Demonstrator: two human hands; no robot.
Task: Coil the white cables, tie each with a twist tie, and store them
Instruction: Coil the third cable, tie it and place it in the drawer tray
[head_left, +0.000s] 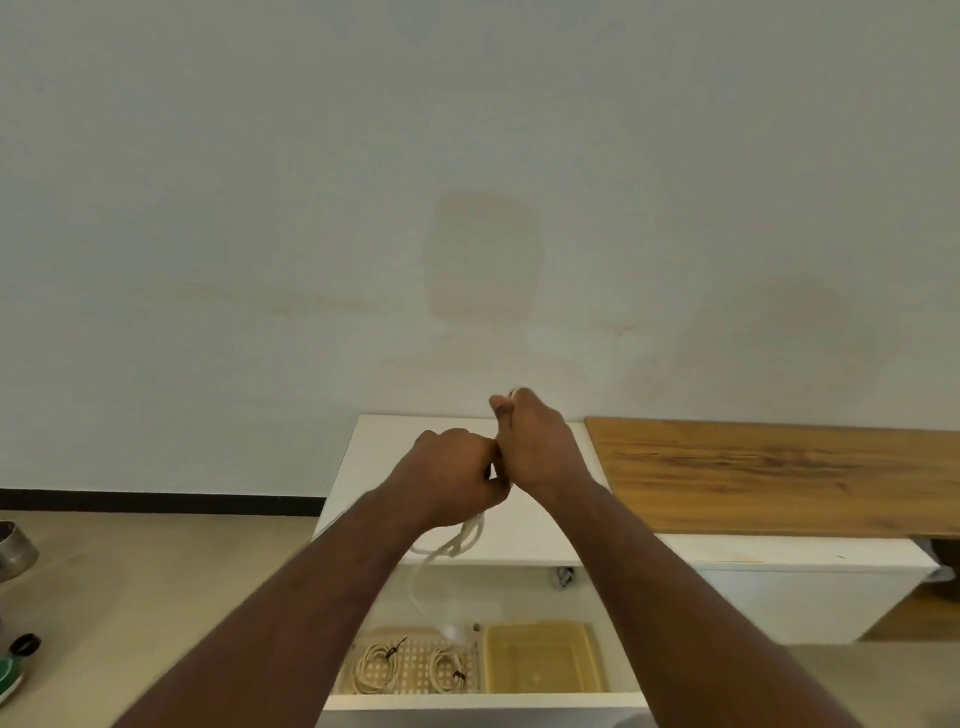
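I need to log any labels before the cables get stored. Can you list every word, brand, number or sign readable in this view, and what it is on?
None can be read.
The white cable gripped by the left hand and right hand, the two tied coils in the lattice tray and the yellow tray in the open drawer show no print.
The green object at the left edge is cut off.

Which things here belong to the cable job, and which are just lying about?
Job: white cable held by left hand and right hand; two tied coils in left tray; drawer.
Lying about: metal can; wooden board.
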